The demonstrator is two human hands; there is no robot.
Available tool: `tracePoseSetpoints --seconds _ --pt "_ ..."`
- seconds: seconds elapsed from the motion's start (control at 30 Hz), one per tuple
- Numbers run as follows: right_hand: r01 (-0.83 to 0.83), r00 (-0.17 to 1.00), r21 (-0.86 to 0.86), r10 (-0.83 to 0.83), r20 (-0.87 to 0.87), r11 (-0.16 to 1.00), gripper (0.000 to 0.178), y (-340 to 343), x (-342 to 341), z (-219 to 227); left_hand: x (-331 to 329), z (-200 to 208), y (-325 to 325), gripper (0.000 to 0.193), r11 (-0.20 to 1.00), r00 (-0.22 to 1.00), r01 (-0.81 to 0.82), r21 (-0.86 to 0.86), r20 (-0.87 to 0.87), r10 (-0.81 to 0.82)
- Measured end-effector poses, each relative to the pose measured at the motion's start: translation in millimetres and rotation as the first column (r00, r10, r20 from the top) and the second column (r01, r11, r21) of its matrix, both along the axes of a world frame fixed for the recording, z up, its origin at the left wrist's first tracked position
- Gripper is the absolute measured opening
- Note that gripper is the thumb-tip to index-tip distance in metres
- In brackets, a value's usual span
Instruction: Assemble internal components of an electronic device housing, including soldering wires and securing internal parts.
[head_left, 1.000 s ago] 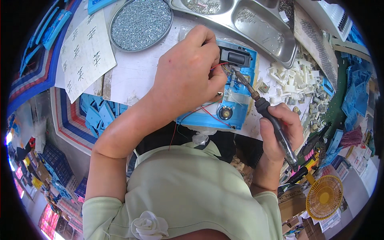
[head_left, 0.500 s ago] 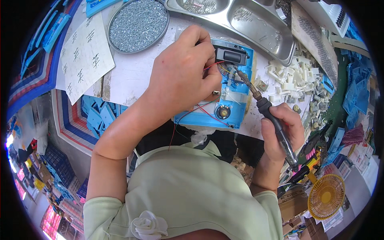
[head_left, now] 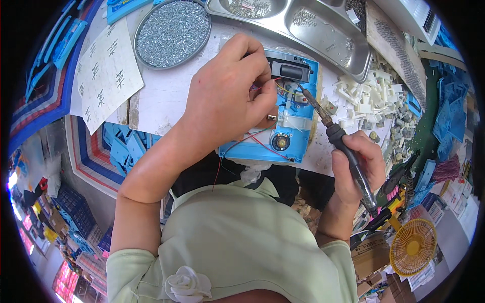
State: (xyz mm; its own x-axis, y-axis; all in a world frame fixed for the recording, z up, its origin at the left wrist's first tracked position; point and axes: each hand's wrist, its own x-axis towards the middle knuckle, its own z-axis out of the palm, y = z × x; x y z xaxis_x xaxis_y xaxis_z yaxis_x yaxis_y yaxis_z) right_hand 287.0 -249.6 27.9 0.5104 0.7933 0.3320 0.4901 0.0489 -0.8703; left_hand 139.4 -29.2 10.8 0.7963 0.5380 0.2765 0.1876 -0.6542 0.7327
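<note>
A blue plastic housing (head_left: 301, 118) lies on the table with a black rectangular part (head_left: 290, 71) at its far end and a round metal-centred part (head_left: 281, 142) near its front edge. My left hand (head_left: 235, 93) is over the housing's left side, thumb and finger pinched on a thin red wire (head_left: 277, 79). Much of the wiring beneath that hand is hidden. In my right hand (head_left: 361, 164) is a soldering iron (head_left: 342, 139), held by its black handle. Its tip points up and left, close to the wires beside the black part.
A round dish of small metal screws (head_left: 173, 34) stands at the back left, near a paper sheet (head_left: 108, 76). Behind the housing is a steel compartment tray (head_left: 323, 40). White plastic pieces (head_left: 371, 101) are heaped to the right; a yellow fan (head_left: 413, 247) stands lower right.
The soldering iron's tip has shifted slightly away from the black part. My left fingers have turned a little with the red wire, whose visible stretch is now shorter.
</note>
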Motion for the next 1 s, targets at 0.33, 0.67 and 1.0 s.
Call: tracePoseSetpoints --seconds 0.33,0.67,1.0 --pt "0.227 0.972 0.144 -0.215 -0.095 0.963 0.033 -20 1 2 -6 24 -23 0.018 0.935 0.937 0.348 0.06 -0.035 -0.347" --pt "0.316 0.944 0.075 -0.306 -0.125 0.946 0.032 -44 -2 -3 4 10 0 0.021 0.789 0.786 0.611 0.072 -0.173 -0.593" --pt "0.241 0.968 0.11 -0.23 -0.102 0.964 0.033 -31 2 2 7 5 -2 0.021 0.75 0.767 0.639 0.171 -0.213 -0.605"
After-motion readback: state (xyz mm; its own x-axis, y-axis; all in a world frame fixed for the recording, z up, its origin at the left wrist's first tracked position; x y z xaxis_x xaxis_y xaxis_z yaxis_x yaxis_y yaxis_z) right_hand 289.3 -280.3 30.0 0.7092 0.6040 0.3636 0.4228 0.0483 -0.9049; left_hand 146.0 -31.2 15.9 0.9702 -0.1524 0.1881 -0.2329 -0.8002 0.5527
